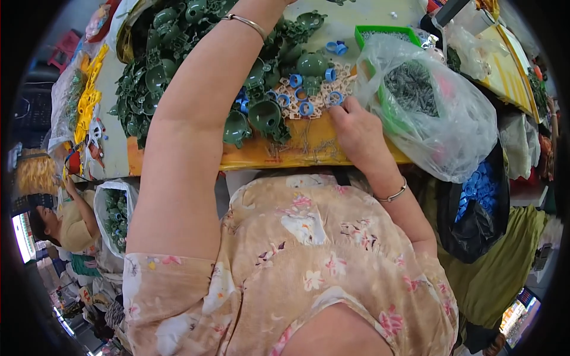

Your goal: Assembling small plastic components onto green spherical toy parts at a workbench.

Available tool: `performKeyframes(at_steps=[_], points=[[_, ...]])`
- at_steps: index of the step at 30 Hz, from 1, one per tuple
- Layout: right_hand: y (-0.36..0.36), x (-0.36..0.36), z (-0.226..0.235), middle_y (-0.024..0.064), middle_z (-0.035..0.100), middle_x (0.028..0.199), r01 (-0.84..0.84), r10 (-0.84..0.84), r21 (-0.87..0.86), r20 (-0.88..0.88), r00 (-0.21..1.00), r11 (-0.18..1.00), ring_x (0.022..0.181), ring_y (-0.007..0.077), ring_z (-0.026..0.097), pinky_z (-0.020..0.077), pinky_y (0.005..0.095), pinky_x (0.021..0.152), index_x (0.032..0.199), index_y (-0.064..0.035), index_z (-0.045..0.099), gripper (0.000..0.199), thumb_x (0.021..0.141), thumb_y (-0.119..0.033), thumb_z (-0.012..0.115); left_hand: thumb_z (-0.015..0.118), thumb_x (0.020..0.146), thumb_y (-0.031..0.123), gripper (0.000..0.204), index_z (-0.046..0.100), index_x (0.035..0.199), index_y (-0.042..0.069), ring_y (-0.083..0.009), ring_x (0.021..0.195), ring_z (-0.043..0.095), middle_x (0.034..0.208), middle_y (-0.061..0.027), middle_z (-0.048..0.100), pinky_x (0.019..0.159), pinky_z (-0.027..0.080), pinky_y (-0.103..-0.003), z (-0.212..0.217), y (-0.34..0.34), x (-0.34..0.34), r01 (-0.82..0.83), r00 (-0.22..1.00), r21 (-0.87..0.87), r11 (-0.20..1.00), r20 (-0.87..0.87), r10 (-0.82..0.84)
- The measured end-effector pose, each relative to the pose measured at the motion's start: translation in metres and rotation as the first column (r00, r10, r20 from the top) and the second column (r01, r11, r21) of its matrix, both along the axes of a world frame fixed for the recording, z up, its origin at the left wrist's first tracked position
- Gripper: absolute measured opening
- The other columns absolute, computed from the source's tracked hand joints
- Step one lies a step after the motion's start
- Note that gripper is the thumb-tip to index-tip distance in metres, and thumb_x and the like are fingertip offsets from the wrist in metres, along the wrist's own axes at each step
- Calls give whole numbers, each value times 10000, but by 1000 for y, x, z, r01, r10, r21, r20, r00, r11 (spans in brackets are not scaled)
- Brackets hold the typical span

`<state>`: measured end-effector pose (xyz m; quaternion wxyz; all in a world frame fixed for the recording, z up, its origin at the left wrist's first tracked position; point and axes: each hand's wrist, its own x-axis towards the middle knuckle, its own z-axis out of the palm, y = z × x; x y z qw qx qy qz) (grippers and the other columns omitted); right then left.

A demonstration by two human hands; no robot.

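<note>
My right hand rests at the near edge of the worktable, its fingers bent and drawn together beside a pile of small beige plastic parts. Whatever is between the fingertips is too small or hidden to make out. Several blue plastic rings lie on the beige parts, one right by my fingertips. My left arm reaches across the table over dark green bowl-shaped plastic parts, and its hand passes beyond the upper edge of the picture. Thin metal pins are scattered on the yellow table edge.
Right of my hand, a clear plastic bag with dark metal screws sits in a green tray. Below hangs a black bag of blue parts. At left are yellow parts, a white sack and another person.
</note>
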<state>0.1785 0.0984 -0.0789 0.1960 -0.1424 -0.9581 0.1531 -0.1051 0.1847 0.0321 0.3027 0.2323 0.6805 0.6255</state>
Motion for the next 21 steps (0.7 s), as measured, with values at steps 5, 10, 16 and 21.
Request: performKeyframes(at_steps=[5,10,16,21], points=[[-6,-4,0,148,542,897,-21,21,12,27,999,1000,825,318,627,531,411,624,925,-50,566,178,755,1,569,613,895,460,478,677,966,-9,-224,718,641,835,-108,672,651,511,-351,-56,3,-71,22,453,-503,864,-765,-457],[-6,-3,7,157,548,879,11,-15,-66,-59,998,998,827,328,623,521,415,614,937,-53,553,150,797,-5,575,658,767,209,331,673,1015,-9,-371,991,659,1065,-210,681,802,539,-433,-54,-17,6,-198,131,-737,646,-673,-728],[-5,2,14,169,555,821,-95,-7,-310,-313,950,946,791,335,616,495,417,621,947,-15,582,80,870,-20,601,637,755,158,289,694,1018,55,-344,1042,652,1089,-165,689,865,459,-620,-58,-24,16,-334,142,-720,608,-676,-723],[-2,2,10,152,586,841,-212,18,-376,-458,889,902,728,332,600,489,370,645,967,-8,634,135,845,44,604,631,714,158,250,672,927,33,-398,920,646,927,-217,673,779,520,-477,-53,-27,10,-189,264,-385,904,-906,-330]])
